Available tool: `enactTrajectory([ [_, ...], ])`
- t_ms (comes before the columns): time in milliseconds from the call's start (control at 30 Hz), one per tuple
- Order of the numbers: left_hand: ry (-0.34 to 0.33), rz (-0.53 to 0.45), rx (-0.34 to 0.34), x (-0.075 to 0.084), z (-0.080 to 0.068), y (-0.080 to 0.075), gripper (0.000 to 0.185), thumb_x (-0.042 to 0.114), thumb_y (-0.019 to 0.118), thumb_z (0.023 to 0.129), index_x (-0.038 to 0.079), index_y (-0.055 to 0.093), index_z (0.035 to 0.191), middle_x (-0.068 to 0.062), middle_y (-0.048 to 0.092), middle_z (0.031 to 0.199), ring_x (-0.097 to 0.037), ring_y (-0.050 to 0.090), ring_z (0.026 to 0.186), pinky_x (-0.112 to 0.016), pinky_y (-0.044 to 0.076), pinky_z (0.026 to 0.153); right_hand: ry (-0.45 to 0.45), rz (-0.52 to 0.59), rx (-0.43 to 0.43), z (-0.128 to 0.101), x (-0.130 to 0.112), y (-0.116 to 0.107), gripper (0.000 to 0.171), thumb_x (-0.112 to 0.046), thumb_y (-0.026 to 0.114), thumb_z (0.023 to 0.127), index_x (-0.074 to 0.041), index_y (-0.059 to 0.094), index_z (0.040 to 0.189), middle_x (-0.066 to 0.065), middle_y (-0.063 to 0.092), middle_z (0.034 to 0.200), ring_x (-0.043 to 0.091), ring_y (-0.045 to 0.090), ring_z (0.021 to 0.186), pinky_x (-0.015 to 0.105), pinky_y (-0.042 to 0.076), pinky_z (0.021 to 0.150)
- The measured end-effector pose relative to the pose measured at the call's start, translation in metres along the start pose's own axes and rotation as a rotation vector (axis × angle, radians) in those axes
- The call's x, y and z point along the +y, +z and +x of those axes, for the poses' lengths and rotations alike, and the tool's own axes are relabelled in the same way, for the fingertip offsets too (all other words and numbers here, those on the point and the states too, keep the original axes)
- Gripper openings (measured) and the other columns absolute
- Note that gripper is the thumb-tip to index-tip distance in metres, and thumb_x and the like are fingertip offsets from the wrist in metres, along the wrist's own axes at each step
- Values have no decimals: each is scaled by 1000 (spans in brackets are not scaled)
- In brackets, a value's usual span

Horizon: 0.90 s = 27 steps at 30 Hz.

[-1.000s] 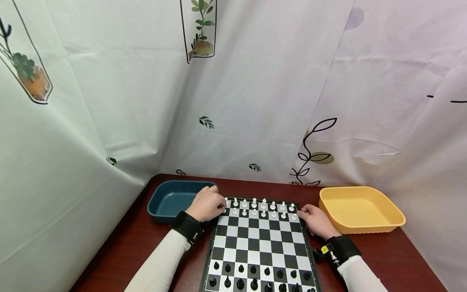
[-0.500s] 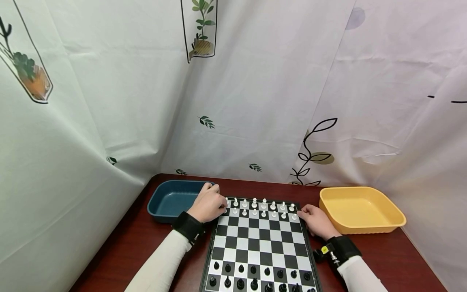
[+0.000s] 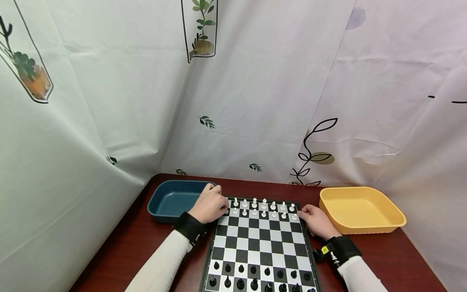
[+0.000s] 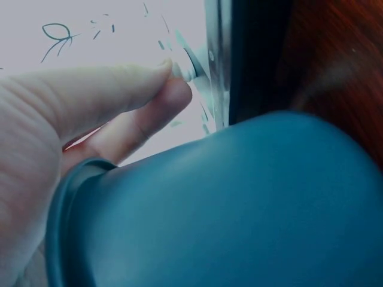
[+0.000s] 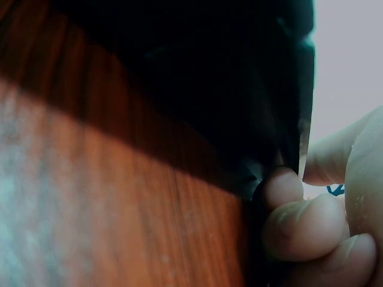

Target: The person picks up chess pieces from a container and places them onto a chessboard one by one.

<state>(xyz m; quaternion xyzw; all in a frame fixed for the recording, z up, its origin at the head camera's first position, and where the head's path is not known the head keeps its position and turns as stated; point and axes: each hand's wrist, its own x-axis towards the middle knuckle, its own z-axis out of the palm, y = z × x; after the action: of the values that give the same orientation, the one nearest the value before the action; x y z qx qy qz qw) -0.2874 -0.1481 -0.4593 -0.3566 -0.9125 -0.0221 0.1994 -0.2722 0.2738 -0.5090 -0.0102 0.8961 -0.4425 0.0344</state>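
Observation:
A black-and-white chessboard (image 3: 260, 239) lies on the table, with white pieces (image 3: 263, 205) in its two far rows and black pieces (image 3: 255, 271) in the near rows. My left hand (image 3: 213, 204) is at the far left corner of the board. In the left wrist view its thumb and a finger (image 4: 173, 79) pinch a small white piece (image 4: 188, 72). My right hand (image 3: 315, 221) sits at the board's right edge near the far corner. There its curled fingers (image 5: 296, 206) press the dark board edge (image 5: 239, 89).
A dark blue tray (image 3: 171, 198) stands left of the board, right beside my left hand (image 4: 239, 209). A yellow tray (image 3: 359, 209) stands at the right. Printed white curtains close in the back and both sides of the red-brown table (image 3: 138, 243).
My left hand has crept slightly forward and right, and now covers the white corner piece that showed a second ago. The right hand has not moved.

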Motion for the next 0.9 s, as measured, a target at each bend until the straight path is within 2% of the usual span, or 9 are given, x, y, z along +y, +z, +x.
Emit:
enactTrajectory([
  [200,-14,-36,2,0,2,0,3,26,91,95,27,88,95,12,69,76,-17,38,86,-44,29,91,4,-1,6,-1,0,0,20,-20,63,111,-4,62,100,3,52,59,20,51,42,34,45,44],
  [267,-25,-63,16,-1,3,-1,5,28,91,95,25,87,94,10,69,76,-17,41,86,-45,31,91,5,-1,7,-1,0,0,20,-20,63,111,-4,62,100,3,52,59,20,50,42,34,45,44],
  [433,-67,-99,83,-7,3,-7,10,29,88,99,20,87,102,3,76,91,-21,54,91,-48,40,97,3,0,5,-1,1,-1,20,-20,63,111,-4,62,99,3,52,58,20,50,42,35,45,44],
  [567,-123,-76,154,-13,3,-11,21,31,86,101,16,85,115,-4,79,107,-26,64,103,-51,48,104,0,-8,6,0,2,-2,21,-21,64,111,-4,62,99,4,52,58,21,50,41,35,45,44],
  [733,-199,-61,233,-17,0,-15,34,32,85,102,10,81,128,-11,75,118,-32,68,111,-53,53,105,8,-14,0,1,3,-3,21,-21,64,111,-4,61,99,4,53,59,21,51,41,35,45,44],
  [900,-292,-64,261,-18,-2,-14,39,32,84,102,7,79,133,-16,74,126,-35,69,116,-54,53,106,15,-23,-9,2,2,-3,21,-23,63,111,-5,61,100,5,53,58,22,53,42,35,45,44],
])
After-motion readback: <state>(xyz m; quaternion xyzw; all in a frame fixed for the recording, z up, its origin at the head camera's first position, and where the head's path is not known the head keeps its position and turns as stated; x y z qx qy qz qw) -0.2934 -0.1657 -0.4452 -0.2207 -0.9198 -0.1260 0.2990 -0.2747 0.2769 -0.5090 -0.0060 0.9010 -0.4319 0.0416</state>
